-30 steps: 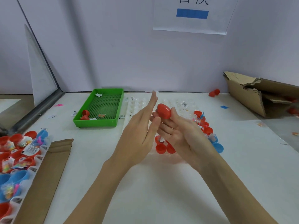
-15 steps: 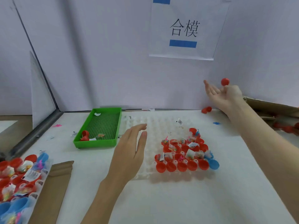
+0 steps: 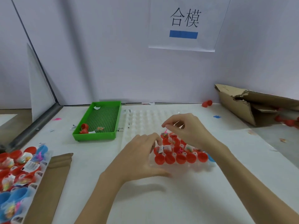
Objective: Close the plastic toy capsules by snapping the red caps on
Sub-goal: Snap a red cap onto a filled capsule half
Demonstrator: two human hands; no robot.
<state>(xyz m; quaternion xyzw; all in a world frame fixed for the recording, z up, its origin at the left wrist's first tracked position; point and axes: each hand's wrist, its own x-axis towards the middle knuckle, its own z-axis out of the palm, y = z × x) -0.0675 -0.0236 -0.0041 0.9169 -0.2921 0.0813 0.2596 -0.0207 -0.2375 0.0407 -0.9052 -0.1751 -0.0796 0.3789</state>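
A cluster of open red capsules (image 3: 176,143) filled with small toys and white tags sits in a clear dimpled tray (image 3: 142,117). A row of red caps (image 3: 180,158) lines the cluster's near edge, with a blue one (image 3: 210,157) at its right end. My left hand (image 3: 140,157) curls its fingertips onto a tagged capsule (image 3: 160,148) at the cluster's left edge. My right hand (image 3: 187,129) hovers over the cluster's far side, thumb and forefinger pinched together above a small pink toy piece (image 3: 165,131).
A green tray (image 3: 93,137) with red capsule halves stands back left. A torn cardboard box (image 3: 239,102) with red capsules (image 3: 289,122) lies at right, and one red capsule (image 3: 207,103) by the wall. Another full capsule tray (image 3: 17,167) and brown cardboard (image 3: 48,183) lie near left.
My right hand let a closed red capsule go toward the box at right and came back over the cluster. My left hand moved right onto the capsules.
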